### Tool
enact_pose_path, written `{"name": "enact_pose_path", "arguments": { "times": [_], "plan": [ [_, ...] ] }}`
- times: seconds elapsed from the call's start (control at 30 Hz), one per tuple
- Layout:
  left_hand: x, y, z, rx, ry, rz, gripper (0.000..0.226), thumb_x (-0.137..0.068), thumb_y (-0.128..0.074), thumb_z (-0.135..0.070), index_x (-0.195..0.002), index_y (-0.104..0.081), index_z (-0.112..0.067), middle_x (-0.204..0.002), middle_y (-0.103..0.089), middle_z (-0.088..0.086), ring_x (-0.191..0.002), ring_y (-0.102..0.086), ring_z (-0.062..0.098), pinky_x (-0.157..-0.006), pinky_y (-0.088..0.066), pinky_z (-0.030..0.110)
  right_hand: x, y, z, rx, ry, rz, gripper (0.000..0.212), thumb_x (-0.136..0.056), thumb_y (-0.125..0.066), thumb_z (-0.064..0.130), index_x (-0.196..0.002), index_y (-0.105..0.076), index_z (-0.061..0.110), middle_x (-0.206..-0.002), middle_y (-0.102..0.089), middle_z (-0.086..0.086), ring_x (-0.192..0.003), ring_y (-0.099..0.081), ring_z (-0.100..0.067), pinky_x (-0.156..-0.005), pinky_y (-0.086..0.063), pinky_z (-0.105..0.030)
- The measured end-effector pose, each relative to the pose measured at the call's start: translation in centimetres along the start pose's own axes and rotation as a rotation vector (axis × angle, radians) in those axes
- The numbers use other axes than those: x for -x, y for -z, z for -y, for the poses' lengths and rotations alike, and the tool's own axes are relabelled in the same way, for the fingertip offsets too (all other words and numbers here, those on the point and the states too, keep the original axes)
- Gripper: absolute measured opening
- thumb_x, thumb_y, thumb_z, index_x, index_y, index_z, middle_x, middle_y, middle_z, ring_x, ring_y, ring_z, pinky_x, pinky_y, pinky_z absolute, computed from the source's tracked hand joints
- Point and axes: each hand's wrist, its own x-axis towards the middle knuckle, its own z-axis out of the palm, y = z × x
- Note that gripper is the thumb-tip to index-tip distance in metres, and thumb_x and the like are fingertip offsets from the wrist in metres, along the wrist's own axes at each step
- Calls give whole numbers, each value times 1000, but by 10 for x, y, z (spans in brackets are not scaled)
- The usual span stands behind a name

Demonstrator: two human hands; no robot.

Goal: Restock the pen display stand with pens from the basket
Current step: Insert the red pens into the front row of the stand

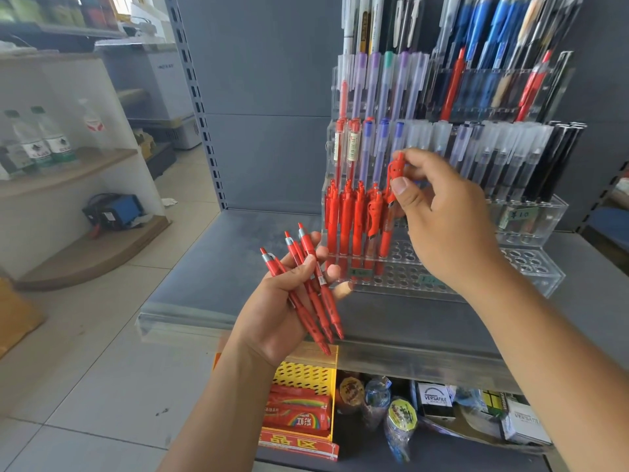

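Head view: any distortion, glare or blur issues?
Head view: wide-angle tilts the shelf upright and stretches the edges; light even, shadows faint; mild sheen on the clear display stand; left hand, right hand and their red pens sharp; bottles at far left soft.

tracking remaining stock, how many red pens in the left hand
3, fanned in the left hand: left pen, middle pen, right pen. Another may hide behind them.

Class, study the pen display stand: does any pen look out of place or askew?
Yes. In the upper right tier of the acrylic display stand, two red pens lean among blue pens, unlike the sorted red row at the front.
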Motion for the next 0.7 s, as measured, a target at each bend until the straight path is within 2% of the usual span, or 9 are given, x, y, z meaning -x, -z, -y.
{"name": "enact_pose_path", "arguments": {
  "times": [0.07,0.13,0.23,0.27,0.37,0.53,0.6,0.7],
  "plan": [
    [0,0,0,1,1,-7,31,-90,-52,-3,-116,-68,-7,-92,-66,6,-76,-69,20,-73,-63,42,0,0,0,0,1,-15,37,-103,-54,25,-139,-56,15,-109,-60,8,-98,-58,-9,-76,-36,0],
    [-1,0,0,-2,3,-13,32,-90,-53,-3,-117,-67,-8,-92,-66,6,-75,-69,20,-73,-63,42,2,0,0,-16,-15,-48,35,-102,-56,23,-136,-58,14,-108,-61,8,-93,-62,-12,-78,-42,-5],
    [-1,0,0,-4,3,-17,33,-90,-52,-4,-119,-66,-8,-92,-66,5,-74,-67,19,-72,-63,41,8,-5,0,-22,-48,-15,31,-100,-59,20,-131,-61,14,-114,-64,5,-96,-67,-20,-90,-53,-33],
    [-1,0,0,-2,5,-20,33,-90,-53,-4,-120,-66,-8,-93,-66,5,-74,-67,19,-71,-63,40,11,-6,-1,1,-43,7,30,-100,-59,20,-129,-61,14,-114,-64,4,-96,-65,-17,-90,-52,-34],
    [1,-1,0,6,10,-24,33,-90,-53,-4,-120,-66,-8,-92,-67,6,-75,-68,19,-70,-63,40,15,-8,-2,72,-26,26,30,-99,-60,20,-129,-60,17,-113,-62,5,-82,-56,-1,-78,-44,-16],
    [2,-2,-1,19,16,-27,34,-88,-54,-5,-119,-66,-8,-93,-68,5,-75,-70,19,-72,-63,41,17,-4,-1,-6,-26,56,46,-97,-61,17,-139,-48,29,-115,-55,11,-78,-61,-14,-75,-51,-25],
    [2,-2,-1,31,17,-26,34,-89,-54,-4,-120,-65,-7,-94,-68,6,-77,-70,20,-75,-64,42,18,-4,-1,18,9,57,38,-96,-59,14,-132,-56,26,-116,-55,12,-86,-59,-10,-83,-49,-27],
    [1,-1,-1,50,19,-30,33,-90,-54,-4,-121,-64,-7,-99,-68,9,-82,-71,24,-78,-63,44,18,-5,-1,57,13,71,34,-94,-57,10,-124,-61,23,-116,-53,15,-84,-53,-3,-83,-40,-19]
  ]
}}
